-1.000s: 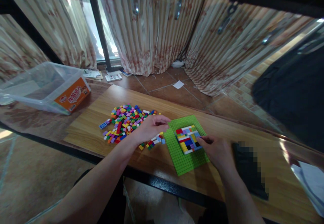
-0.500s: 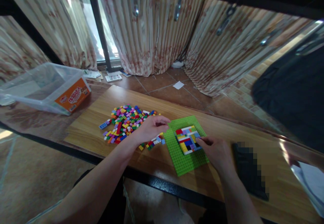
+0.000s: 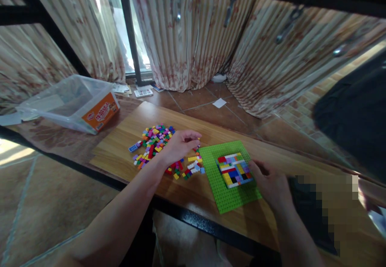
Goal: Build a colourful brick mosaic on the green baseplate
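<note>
My left hand (image 3: 182, 143) hovers at the right side of a pile of loose toy bricks (image 3: 157, 140), its thumb and fingers apart with nothing visible between them. A green studded baseplate (image 3: 215, 186) lies on the wooden table. On it sits a roughly square, multicoloured patch of joined bricks (image 3: 233, 172), with red, white, yellow, blue, black and purple pieces. My right hand (image 3: 268, 178) is at the right edge of this patch, fingers bent and drawn together, fingertips at its upper right corner. Whatever they may pinch is hidden.
A clear plastic bin (image 3: 72, 104) with an orange label stands at the far left. A blue brick piece (image 3: 133, 148) lies at the pile's left edge. Dark, pixelated material (image 3: 310, 206) is right of my right hand. Curtains (image 3: 193, 37) hang behind the table.
My right hand has shifted from on top of the brick patch to its right edge. My left hand has moved slightly away from the baseplate. The view has turned a little to the left.
</note>
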{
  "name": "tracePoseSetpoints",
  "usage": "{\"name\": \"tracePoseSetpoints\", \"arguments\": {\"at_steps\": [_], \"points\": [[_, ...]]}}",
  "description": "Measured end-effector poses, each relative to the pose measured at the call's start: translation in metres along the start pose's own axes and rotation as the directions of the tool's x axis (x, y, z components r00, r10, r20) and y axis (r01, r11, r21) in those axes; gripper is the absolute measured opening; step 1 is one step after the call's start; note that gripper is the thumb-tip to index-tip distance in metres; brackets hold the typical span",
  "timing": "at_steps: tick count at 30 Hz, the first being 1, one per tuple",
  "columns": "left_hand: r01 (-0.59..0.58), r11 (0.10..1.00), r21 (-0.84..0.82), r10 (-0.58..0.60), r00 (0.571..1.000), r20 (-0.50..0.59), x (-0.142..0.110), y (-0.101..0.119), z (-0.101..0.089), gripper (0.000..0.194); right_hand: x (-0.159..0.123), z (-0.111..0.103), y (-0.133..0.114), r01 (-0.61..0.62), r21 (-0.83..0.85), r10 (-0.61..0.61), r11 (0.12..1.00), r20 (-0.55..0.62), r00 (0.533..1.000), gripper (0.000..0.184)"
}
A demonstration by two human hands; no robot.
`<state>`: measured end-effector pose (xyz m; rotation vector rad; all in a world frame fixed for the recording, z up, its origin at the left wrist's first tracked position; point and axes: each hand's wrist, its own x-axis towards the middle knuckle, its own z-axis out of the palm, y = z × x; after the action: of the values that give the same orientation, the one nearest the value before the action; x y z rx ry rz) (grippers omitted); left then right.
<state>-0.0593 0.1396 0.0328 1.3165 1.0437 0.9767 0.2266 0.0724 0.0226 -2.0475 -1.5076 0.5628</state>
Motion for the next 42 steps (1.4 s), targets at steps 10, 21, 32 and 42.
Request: {"name": "tracePoseSetpoints", "arguments": {"at_steps": [10,21,32,42], "points": [[-0.055,0.996,0.065,0.058,0.997,-0.058,0.004,-0.004,-0.011,0.02,-0.011,0.04,0.006,0.254,-0.346,-0.26,0.903,0.028,0.965,0.104],[0.309,0.677,0.668,-0.055,0.926,-0.372,-0.045,0.017,-0.138,0.022,0.005,0.051,0.024,0.306,-0.338,-0.313,0.89,0.033,0.949,0.098],[0.382,0.335,0.861,-0.221,0.92,-0.322,-0.066,0.007,-0.149,0.012,0.017,0.054,0.038,0.39,-0.3,-0.396,0.87,0.046,0.917,0.092],[0.183,0.564,0.805,-0.142,0.982,-0.124,-0.056,0.002,-0.133,0.009,0.026,0.046,0.054,0.422,-0.195,-0.406,0.885,0.117,0.906,0.089]]}}
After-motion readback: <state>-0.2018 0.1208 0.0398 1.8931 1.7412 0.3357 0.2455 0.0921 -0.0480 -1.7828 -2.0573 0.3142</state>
